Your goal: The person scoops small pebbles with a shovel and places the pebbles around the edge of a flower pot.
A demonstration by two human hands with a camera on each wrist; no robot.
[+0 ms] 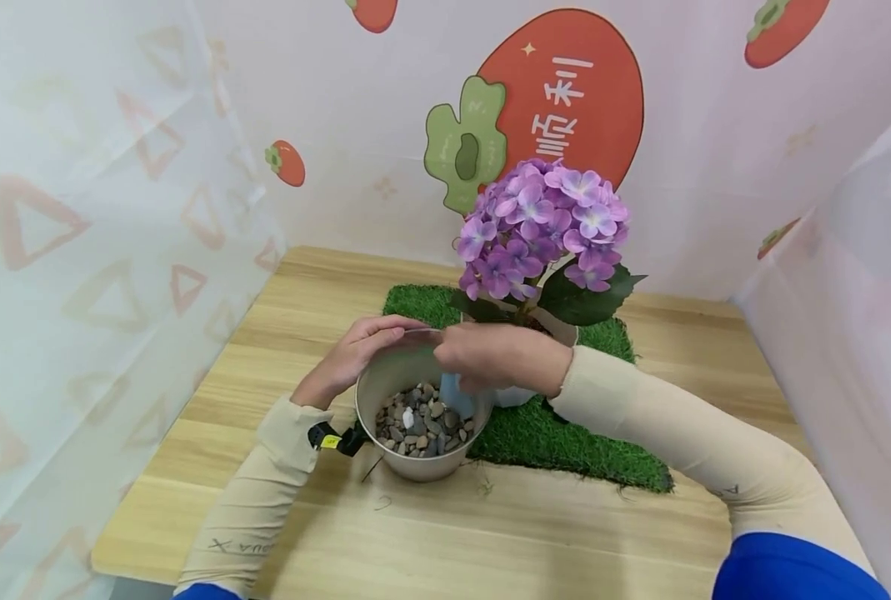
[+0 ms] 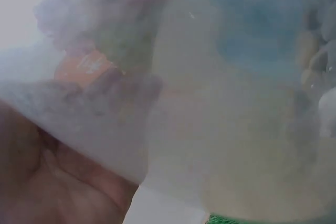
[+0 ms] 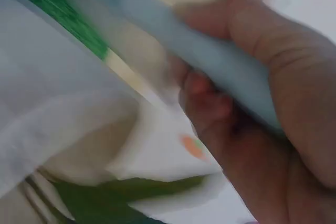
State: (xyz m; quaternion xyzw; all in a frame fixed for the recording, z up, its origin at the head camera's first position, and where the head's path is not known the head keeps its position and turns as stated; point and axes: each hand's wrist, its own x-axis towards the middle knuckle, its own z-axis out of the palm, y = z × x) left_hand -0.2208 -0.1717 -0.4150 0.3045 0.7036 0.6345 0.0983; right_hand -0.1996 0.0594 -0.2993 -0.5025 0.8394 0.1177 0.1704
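Observation:
A pale bucket (image 1: 424,469) stands tilted slightly toward me, with grey and brown pebbles (image 1: 428,442) and one white stone (image 1: 407,418) at its bottom. My left hand (image 1: 358,350) holds the bucket's far left rim; in the left wrist view its palm (image 2: 68,187) lies beside the blurred wall. The right hand (image 1: 501,357) reaches over the right rim and grips a light blue shovel (image 1: 454,397). Its blade reaches down to the pebbles along the right inner wall. Fingers and thumb wrap the handle (image 3: 210,59) in the right wrist view.
Behind the right hand, a purple hydrangea (image 1: 543,229) with dark green leaves (image 1: 591,293) rises from a white pot (image 1: 568,330) on an artificial grass mat (image 1: 588,454). The wooden table (image 1: 565,533) meets printed curtains (image 1: 355,225) at the back and sides.

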